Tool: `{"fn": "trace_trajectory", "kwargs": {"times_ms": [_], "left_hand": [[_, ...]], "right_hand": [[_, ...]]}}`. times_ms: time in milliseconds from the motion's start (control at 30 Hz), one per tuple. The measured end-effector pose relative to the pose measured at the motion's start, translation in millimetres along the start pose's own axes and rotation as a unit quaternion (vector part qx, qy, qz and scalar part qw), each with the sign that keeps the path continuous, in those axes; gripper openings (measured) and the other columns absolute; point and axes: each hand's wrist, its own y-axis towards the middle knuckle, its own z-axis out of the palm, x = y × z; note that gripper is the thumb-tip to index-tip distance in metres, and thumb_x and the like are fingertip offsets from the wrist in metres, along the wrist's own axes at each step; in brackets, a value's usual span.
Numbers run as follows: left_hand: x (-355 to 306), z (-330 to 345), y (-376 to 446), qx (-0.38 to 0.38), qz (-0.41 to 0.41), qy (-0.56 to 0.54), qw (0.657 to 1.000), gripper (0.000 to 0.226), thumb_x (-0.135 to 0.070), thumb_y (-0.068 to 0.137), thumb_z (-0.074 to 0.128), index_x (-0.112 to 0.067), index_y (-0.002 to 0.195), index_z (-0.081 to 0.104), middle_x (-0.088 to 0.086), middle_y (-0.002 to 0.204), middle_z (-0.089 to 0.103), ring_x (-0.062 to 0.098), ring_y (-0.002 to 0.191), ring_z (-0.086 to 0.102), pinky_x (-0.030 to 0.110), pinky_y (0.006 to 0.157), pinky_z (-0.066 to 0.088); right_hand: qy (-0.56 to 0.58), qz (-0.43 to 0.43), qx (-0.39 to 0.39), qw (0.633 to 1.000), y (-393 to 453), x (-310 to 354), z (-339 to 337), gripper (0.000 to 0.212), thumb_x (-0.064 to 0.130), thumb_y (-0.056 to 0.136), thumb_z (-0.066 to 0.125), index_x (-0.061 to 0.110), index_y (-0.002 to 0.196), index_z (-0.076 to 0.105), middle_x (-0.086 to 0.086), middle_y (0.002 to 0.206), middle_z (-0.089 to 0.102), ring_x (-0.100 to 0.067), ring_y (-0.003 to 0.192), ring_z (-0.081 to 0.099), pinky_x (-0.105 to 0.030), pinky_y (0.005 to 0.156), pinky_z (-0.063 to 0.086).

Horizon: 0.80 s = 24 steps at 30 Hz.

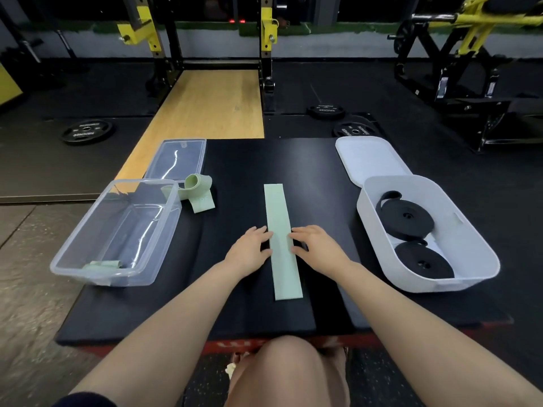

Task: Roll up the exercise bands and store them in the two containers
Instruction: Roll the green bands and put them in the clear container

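Flat pale-green fabric exercise band [282, 241] at frame centre on black mat [235, 160]; left hand [249, 250] and right hand [317, 248] apart, fingers pressing its edges. Probably soft, light; best rolled from bottom end.

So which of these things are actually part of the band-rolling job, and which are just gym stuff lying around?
Part of the job:
- flat green band, under the left hand and right hand
- loose green band
- clear container holding a rolled green band
- white container holding two black rolled bands
- clear lid, white lid

Just lying about:
- weight plates
- squat rack
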Motion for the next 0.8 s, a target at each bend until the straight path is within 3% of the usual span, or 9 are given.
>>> {"fn": "trace_trajectory", "kwargs": {"times_ms": [267, 500, 633, 800], "left_hand": [[-14.1, 18.5, -52.8, -0.002, 0.012, -0.034, 0.999, 0.053, -0.026, 0.087, 0.065, -0.021, 0.137, 0.047, -0.002, 0.150, 0.035, 0.014, 0.139, 0.030, 0.032, 0.114, 0.026], [-19.9, 27.3, -82.4, -0.001, 0.062, 0.002, 0.998, 0.047, -0.024, 0.082, 0.071, -0.019, 0.127, 0.057, -0.002, 0.140, 0.047, 0.013, 0.132, 0.039, 0.025, 0.110, 0.028], [-20.9, 32.1, -92.1, -0.034, 0.066, 0.015, 0.997, 0.029, -0.018, 0.086, 0.066, -0.020, 0.114, 0.060, -0.004, 0.125, 0.055, 0.017, 0.115, 0.051, 0.027, 0.097, 0.040], [-21.6, 40.2, -97.5, -0.091, 0.061, -0.009, 0.994, 0.009, -0.016, 0.090, 0.058, -0.016, 0.097, 0.063, -0.003, 0.109, 0.059, 0.018, 0.102, 0.056, 0.030, 0.088, 0.045]], "right_hand": [[-0.005, -0.018, 0.044, 0.999, -56.0, 16.1, 2.4, 0.042, 0.032, 0.095, 0.054, 0.021, 0.136, 0.051, 0.008, 0.144, 0.044, -0.012, 0.137, 0.029, -0.032, 0.109, 0.032], [-0.009, -0.029, 0.054, 0.998, -82.8, 22.0, 7.5, 0.044, 0.040, 0.093, 0.056, 0.025, 0.134, 0.054, 0.010, 0.144, 0.045, -0.009, 0.135, 0.034, -0.029, 0.108, 0.034], [-0.030, -0.036, 0.039, 0.998, -91.6, 24.3, 9.7, 0.044, 0.037, 0.091, 0.058, 0.023, 0.133, 0.054, 0.010, 0.141, 0.048, -0.011, 0.132, 0.039, -0.030, 0.104, 0.039], [-0.028, -0.044, -0.024, 0.998, -95.4, 27.0, 17.4, 0.027, 0.028, 0.093, 0.056, 0.020, 0.117, 0.063, 0.006, 0.120, 0.062, -0.015, 0.112, 0.055, -0.028, 0.090, 0.045]]}}
